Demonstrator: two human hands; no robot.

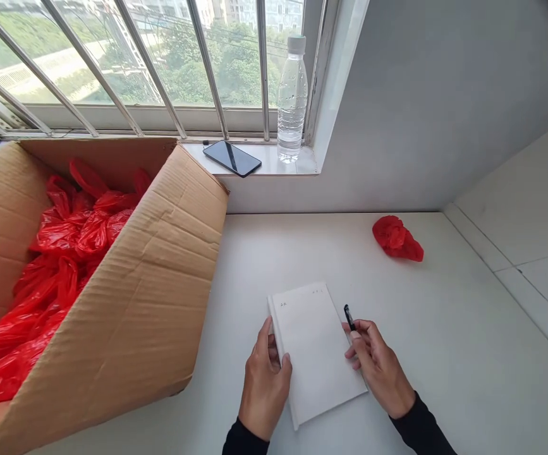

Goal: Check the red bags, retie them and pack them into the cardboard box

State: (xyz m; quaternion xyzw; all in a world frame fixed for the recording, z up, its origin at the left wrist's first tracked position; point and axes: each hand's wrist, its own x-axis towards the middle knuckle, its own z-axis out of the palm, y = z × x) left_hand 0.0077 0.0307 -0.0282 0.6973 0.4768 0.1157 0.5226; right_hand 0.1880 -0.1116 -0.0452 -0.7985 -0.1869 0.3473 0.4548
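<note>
A white notebook (318,354) lies slightly turned on the white table, with small handwritten marks along the top of its cover. My left hand (265,379) grips the notebook's left edge, its thumb at the rim of the cover and its fingers along the side. In my right hand (380,366), at the notebook's right edge, a black pen (349,317) is pinched between thumb and fingers, its upper end pointing away from me. Some of the right fingers reach to the notebook's side; whether they touch it, I cannot tell.
A large open cardboard box (160,272) stands on the left, holding several red plastic bags (84,221). One crumpled red bag (397,239) lies at the table's back right. On the windowsill are a phone (232,158) and a water bottle (292,104), before window bars (207,69).
</note>
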